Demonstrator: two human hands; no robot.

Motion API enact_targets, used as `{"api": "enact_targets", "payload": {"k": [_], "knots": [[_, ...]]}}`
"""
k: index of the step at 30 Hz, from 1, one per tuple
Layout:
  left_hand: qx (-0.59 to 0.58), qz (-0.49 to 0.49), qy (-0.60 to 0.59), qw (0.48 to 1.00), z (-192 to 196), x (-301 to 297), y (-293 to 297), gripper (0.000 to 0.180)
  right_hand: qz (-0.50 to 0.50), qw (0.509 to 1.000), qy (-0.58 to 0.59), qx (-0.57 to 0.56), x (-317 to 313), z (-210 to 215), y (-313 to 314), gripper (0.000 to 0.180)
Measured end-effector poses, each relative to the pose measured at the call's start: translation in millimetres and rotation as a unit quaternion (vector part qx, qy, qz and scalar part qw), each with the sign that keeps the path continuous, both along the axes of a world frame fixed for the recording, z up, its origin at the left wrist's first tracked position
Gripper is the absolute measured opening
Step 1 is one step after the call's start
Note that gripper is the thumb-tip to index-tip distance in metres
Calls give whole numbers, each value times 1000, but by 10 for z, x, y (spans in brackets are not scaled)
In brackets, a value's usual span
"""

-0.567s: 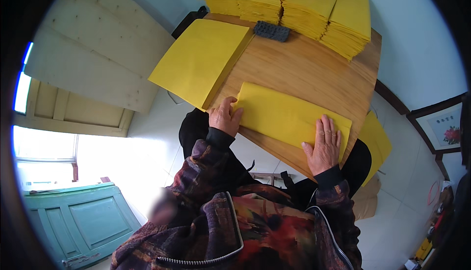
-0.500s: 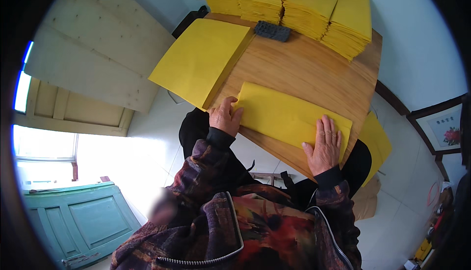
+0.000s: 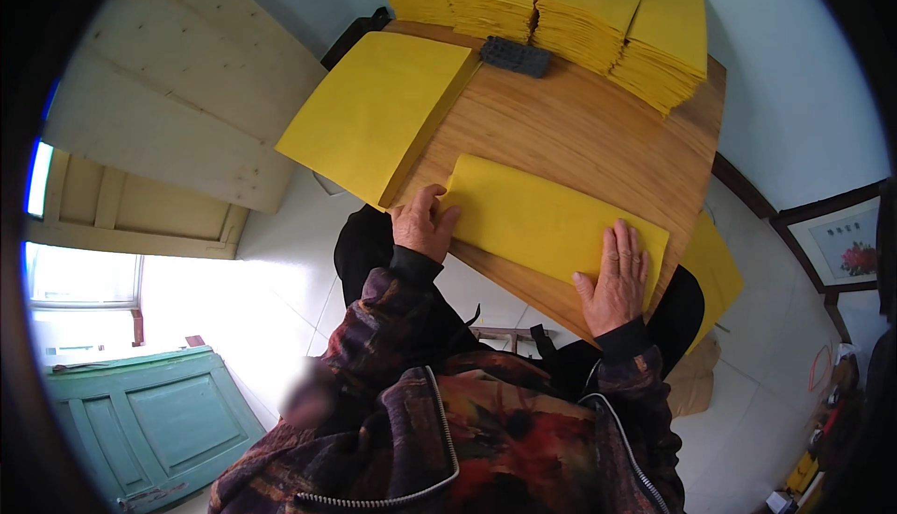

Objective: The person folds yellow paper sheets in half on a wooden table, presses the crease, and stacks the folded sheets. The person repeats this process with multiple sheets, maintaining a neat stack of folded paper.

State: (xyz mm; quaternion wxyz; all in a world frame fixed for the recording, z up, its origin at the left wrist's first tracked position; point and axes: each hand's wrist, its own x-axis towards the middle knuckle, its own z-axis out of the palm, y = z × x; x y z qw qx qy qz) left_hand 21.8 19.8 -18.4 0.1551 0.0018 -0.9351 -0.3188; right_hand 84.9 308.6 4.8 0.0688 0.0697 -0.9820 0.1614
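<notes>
A folded sheet of yellow paper (image 3: 542, 220) lies slantwise along the near edge of the wooden table. At its left end is my left hand (image 3: 422, 225), thumb apart and fingers a little bent, touching the paper's edge with nothing visibly gripped. My right hand (image 3: 614, 276) rests open on the paper's right end, fingers stretched out flat and thumb off to the side. Left of the folded sheet sits a thick, neat stack of wide yellow sheets (image 3: 374, 107), close to my left fingertips.
Tall piles of folded yellow paper (image 3: 598, 0) stand at the table's (image 3: 570, 131) far side. A dark grey block (image 3: 516, 57) lies before them. More yellow paper (image 3: 715, 266) shows beyond the table's right edge. Wooden boards (image 3: 168, 84) lean at left, above a green panel (image 3: 159, 416).
</notes>
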Motion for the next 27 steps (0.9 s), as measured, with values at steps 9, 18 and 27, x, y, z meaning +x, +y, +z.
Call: {"api": "enact_targets", "payload": {"k": [9,18,27], "knots": [[-140,-111,99,979,310,70,502,44,-16,999,23,-24,-14,-78,-20,80],[-193,-313,13,930,53,168,1181,74,-30,1000,7,1,5,-98,-11,71],[-232,-229,-22,945,30,88,860,76,-18,1000,-11,-16,-40,47,-192,65]]}}
